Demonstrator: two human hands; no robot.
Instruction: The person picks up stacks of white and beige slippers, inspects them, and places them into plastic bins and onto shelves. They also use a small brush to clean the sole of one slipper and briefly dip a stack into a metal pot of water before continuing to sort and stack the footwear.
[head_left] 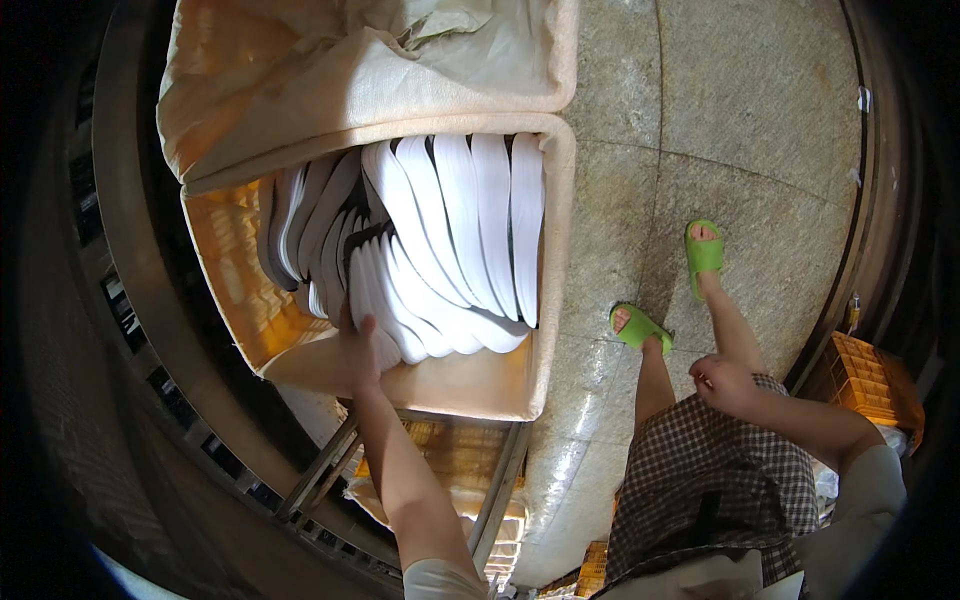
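Observation:
White insoles (445,235) with dark undersides stand packed in rows inside a cloth-lined bin (552,260). My left hand (360,352) reaches over the bin's near side and lies against the end of the front row. Its fingers look stretched out along the insoles, though they are blurred and partly hidden. Over my lap, away from the bin, my right hand (724,385) is loosely curled, with nothing visible in it.
A second lined bin (500,95) adjoins at the far side, with crumpled cloth inside. Metal rails (497,490) run below the near bin. An orange crate (868,385) stands at the right. My green slippers (643,327) rest on the stone-like floor (740,110).

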